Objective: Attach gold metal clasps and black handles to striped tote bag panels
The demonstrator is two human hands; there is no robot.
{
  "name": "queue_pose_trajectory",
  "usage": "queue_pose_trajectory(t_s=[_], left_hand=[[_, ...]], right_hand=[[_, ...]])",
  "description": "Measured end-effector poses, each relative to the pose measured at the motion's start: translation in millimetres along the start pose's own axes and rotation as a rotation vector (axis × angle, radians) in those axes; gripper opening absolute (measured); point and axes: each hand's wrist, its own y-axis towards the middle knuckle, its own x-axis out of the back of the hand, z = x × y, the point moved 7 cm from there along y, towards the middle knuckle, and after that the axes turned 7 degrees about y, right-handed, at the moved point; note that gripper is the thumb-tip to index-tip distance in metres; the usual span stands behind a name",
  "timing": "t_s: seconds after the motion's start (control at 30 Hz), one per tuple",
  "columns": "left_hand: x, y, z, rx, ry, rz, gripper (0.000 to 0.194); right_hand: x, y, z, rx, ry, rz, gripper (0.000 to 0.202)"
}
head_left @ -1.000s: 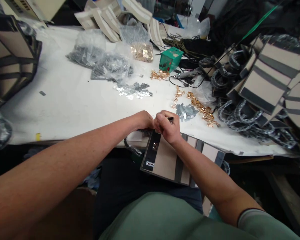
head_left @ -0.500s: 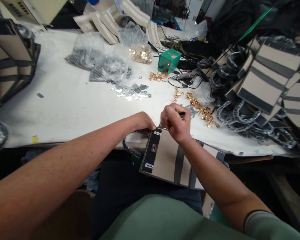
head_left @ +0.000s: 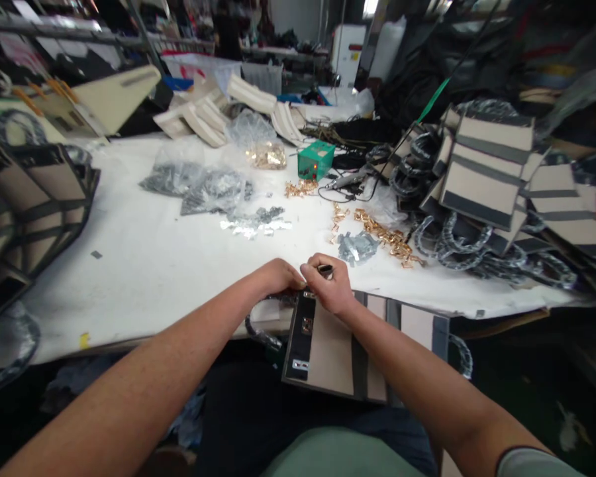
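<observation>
A bag panel (head_left: 332, 351), beige with dark strips, lies across my lap against the table edge. Its black end band carries metal washer plates (head_left: 300, 365) and a square metal fitting (head_left: 306, 325). My left hand (head_left: 278, 277) pinches the panel's far left corner, by the plastic-wrapped bag handle (head_left: 261, 334). Close beside it, my right hand (head_left: 330, 283) is closed around a dark-handled tool (head_left: 324, 269). The tool's working end is hidden by the fingers, so its kind does not show.
Past my hands lie grey metal plates (head_left: 357, 247), gold-coloured clasps (head_left: 385, 235) and a green power box (head_left: 315, 160) with a corded tool. Bags of metal parts (head_left: 213, 189) sit left of centre. Stacked bag panels stand at right (head_left: 487, 169) and left (head_left: 34, 205).
My view has tilted up, showing more of the room behind. My right hand has moved nearer to my left at the panel's corner, uncovering the grey plates on the table.
</observation>
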Motion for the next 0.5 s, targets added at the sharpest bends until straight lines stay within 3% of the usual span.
queue_pose_trajectory(t_s=[0.13,0.2,0.3,0.4,0.5], left_hand=[[5.1,-10.1,-5.0,-0.035,0.070,-0.072,0.009],[6.4,-16.9,-8.9,-0.072,0.101,-0.100,0.013],[5.0,-33.0,-16.2,-0.131,0.143,-0.157,0.019],[-0.1,-60.0,-28.3,-0.184,0.199,-0.223,0.022],[-3.3,-101.8,-50.0,-0.264,0.289,-0.322,0.019]], right_hand=[[17.8,-1.7,2.5,-0.089,-0.398,0.094,0.034],[36.8,-15.4,0.8,-0.071,-0.617,0.147,0.023],[67.7,-47.4,-13.8,-0.059,-0.884,0.243,0.027],[96.4,-74.6,-27.2,-0.107,-0.975,0.281,0.030],[112.1,-86.9,-15.5,-0.186,-0.833,0.318,0.024]])
